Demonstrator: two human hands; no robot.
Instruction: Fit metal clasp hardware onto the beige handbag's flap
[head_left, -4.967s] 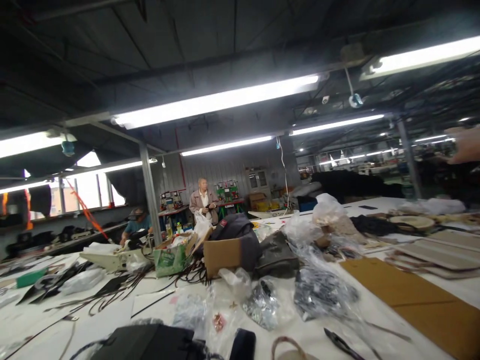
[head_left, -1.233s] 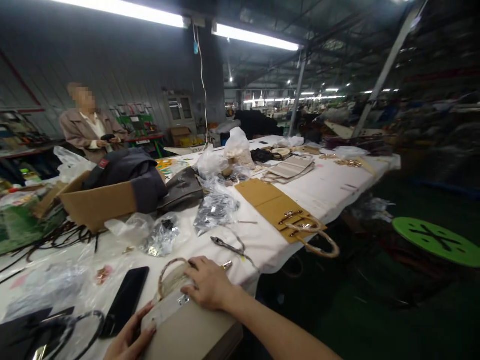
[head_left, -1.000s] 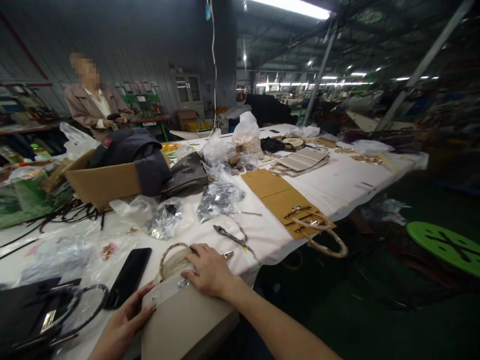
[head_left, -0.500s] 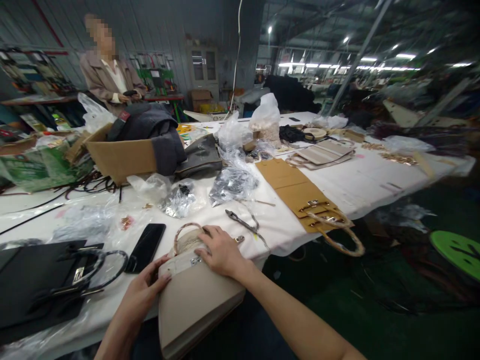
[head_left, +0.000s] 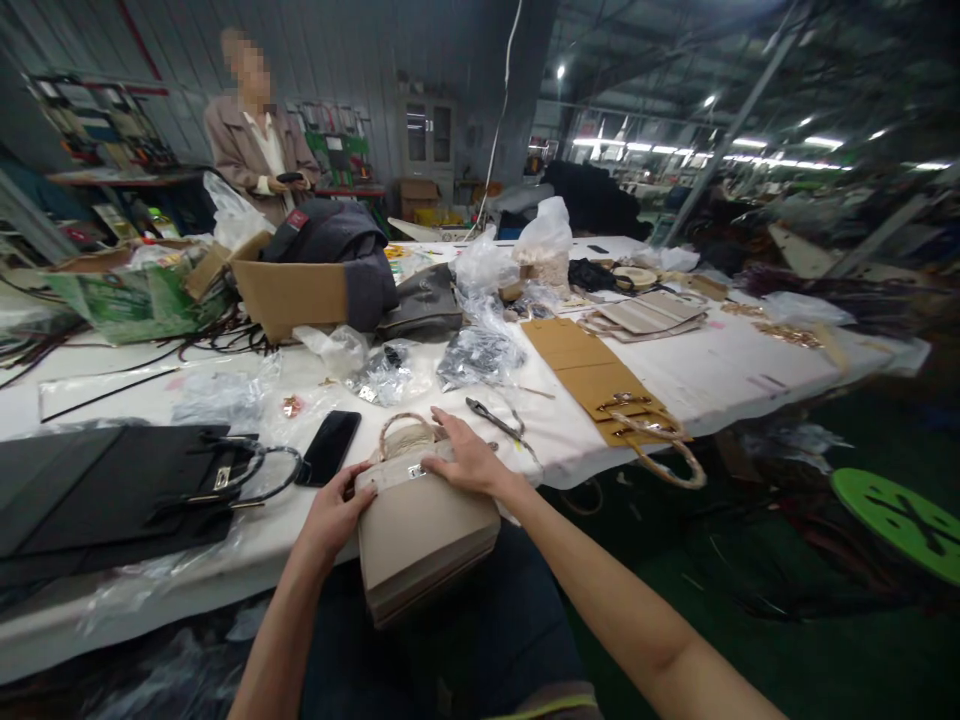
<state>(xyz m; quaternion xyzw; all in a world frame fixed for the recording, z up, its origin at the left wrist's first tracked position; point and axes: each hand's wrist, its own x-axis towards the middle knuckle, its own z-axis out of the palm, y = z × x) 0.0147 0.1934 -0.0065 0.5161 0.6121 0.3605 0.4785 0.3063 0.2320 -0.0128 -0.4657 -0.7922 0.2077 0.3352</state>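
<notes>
Reaches toward the beige bag (head_left: 424,525) with both arms bare. Slants the left forearm (head_left: 289,600) upward from below and left of the bag. Grips the bag's upper left corner with the left hand (head_left: 339,505), laying the thumb on the front and bending the fingers, partly hidden, beside it. Stretches the right forearm (head_left: 600,570) diagonally, from below and right of the bag. Rests the right hand (head_left: 469,460) on the bag's upper right part, holding thumb and fingers apart and aiming the thumb toward the bag's middle. Shows dark-clad legs (head_left: 517,625) below the bag.
</notes>
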